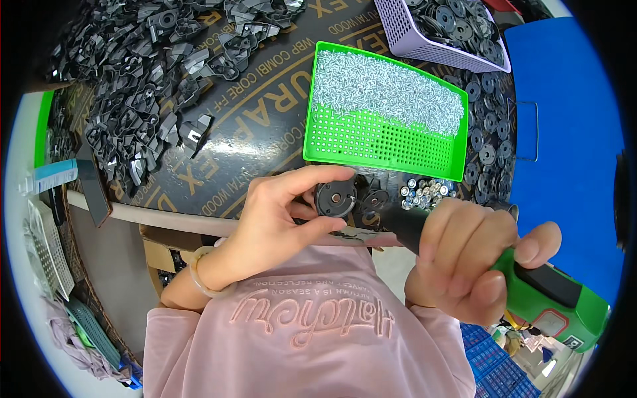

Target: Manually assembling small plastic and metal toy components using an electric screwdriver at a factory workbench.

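Observation:
My left hand (275, 212) is closed around the rim of a round black plastic disc (336, 199) with a copper-coloured centre, near the table's front edge. My right hand (468, 255) grips a green and black power screwdriver (554, 298). Its dark nose points left, toward the disc; I cannot make out whether the tip touches anything. Between disc and nose sits another small black round part (375, 201), partly hidden. Just beyond the right hand lies a cluster of small shiny metal cylinders (424, 192).
A green perforated tray (398, 147) with many silver screws (378, 86) stands beyond my hands. Black angular plastic parts (156, 86) are heaped at the far left. A lilac basket (424, 54) of black discs stands far right, with loose discs (488, 156) below it.

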